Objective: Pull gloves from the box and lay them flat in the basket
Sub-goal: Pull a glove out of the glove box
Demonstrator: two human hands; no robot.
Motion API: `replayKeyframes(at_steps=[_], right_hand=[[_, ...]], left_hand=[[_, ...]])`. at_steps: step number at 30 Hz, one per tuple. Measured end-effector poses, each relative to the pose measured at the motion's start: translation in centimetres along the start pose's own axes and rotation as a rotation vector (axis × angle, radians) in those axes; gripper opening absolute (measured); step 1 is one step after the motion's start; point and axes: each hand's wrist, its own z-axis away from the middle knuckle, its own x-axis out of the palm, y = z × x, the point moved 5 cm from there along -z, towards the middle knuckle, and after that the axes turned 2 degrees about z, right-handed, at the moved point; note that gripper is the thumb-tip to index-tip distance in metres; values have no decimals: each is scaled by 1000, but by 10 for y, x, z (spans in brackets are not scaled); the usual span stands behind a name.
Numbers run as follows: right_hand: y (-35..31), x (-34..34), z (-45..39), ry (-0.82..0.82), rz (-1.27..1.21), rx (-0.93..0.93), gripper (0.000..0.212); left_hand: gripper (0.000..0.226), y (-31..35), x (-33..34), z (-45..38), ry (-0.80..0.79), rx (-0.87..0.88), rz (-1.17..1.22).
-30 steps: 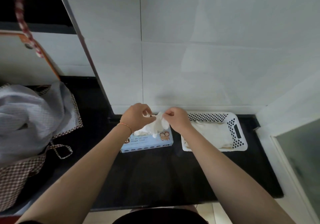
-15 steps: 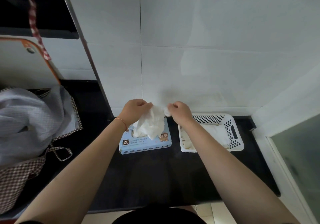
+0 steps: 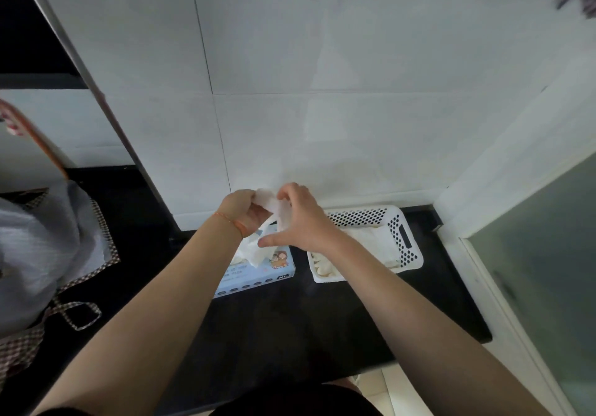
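A thin white glove (image 3: pixel 258 248) hangs above the light blue glove box (image 3: pixel 258 273) on the black counter. My left hand (image 3: pixel 240 211) grips its upper edge from the left. My right hand (image 3: pixel 301 222) pinches the same edge with curled fingers, thumb stuck out to the left. The glove's lower part drapes down over the box opening. Right of the box stands the white perforated basket (image 3: pixel 408 241) with pale gloves lying flat inside.
The black counter (image 3: pixel 290 325) ends at a white tiled wall behind and a white frame with frosted glass (image 3: pixel 548 286) on the right. A grey cloth with checked trim (image 3: pixel 42 248) lies at the left.
Both hands have lifted the glove higher out of the box and come closer together. My right hand has turned, its thumb now pointing left. The view has tilted upward.
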Motion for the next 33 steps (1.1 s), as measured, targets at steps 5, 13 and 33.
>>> replayKeyframes(at_steps=[5, 13, 33], right_hand=[[27, -20, 9, 363, 71, 23, 37], [68, -83, 13, 419, -281, 247, 23], [78, -120, 6, 200, -304, 212, 23]], left_hand=[[25, -14, 26, -3, 21, -53, 96], [14, -30, 40, -6, 54, 4, -685], [29, -8, 73, 13, -195, 473, -849]])
